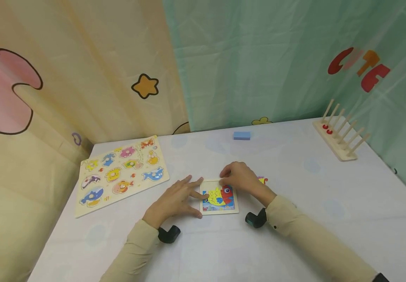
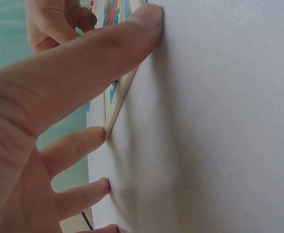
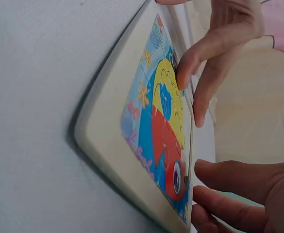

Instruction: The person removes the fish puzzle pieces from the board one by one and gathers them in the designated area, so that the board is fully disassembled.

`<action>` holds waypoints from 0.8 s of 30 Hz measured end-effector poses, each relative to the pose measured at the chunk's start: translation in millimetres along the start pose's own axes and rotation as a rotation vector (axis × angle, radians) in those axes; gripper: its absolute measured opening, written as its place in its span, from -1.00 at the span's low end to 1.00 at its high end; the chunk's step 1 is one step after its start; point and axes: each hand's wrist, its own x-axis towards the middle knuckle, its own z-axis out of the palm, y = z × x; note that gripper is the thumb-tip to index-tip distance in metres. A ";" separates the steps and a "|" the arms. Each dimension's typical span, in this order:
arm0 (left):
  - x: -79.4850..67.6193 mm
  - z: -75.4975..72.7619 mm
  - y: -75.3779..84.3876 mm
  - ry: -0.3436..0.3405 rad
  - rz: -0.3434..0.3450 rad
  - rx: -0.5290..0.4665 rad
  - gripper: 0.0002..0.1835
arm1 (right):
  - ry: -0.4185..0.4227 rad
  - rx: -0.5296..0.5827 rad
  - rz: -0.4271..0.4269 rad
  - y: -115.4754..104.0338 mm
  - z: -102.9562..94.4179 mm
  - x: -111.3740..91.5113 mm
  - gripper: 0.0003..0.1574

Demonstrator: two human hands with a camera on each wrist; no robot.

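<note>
A square wooden jigsaw puzzle (image 1: 219,212) lies flat on the table, showing a yellow and red fish on blue. Its pale backing is bare along part of the top. My left hand (image 1: 178,199) is spread at the puzzle's left side; one finger reaches over the picture and the thumb (image 2: 144,22) touches the table by the near corner. At the top edge is my right hand (image 1: 239,178), fingers bent, thumb (image 3: 214,170) low over the board. Whether a piece sits between those fingers is hidden. A yellow and pink puzzle piece (image 1: 263,180) shows partly behind the right wrist.
A large sea-animal peg board (image 1: 109,197) lies to the left. At the back is a blue block (image 1: 241,136). On the far right stands a wooden rack of pegs (image 1: 347,156) with red beads (image 1: 329,132). Patterned curtains (image 1: 224,78) hang behind the table.
</note>
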 end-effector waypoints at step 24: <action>-1.2 1.1 -1.4 0.015 0.004 -0.005 -0.39 | 0.007 -0.149 0.116 -11.5 11.7 6.6 -0.79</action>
